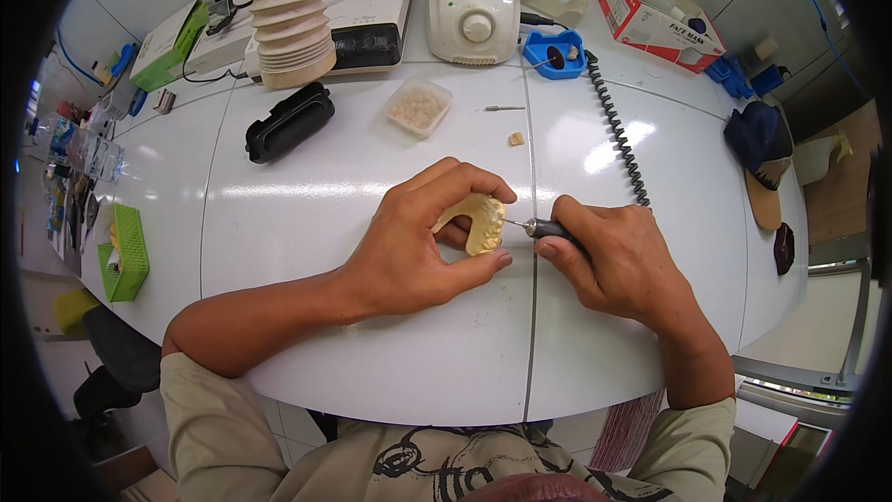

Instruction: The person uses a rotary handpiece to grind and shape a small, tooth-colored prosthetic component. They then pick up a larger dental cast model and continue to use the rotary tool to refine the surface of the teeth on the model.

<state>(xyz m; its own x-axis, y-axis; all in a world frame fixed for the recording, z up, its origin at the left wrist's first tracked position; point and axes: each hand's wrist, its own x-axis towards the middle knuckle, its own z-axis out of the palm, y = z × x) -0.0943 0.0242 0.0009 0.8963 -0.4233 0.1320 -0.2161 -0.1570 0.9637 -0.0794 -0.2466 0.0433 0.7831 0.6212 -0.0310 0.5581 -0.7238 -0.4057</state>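
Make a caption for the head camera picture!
Left hand holds a dental model; right hand points a handpiece at it.

Bright light leaves a long streak of glare across the white tabletop [279, 246]. Straight edges bow toward the dark rim, where details soften.

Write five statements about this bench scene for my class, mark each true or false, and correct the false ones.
1. The left hand holds a dental model. True.
2. The right hand grips scissors. False: the right hand grips a handpiece.
3. A coiled black cord lies on the table. True.
4. The green basket is on the right. False: it is on the left.
5. The blue tray is round. False: it is angular.
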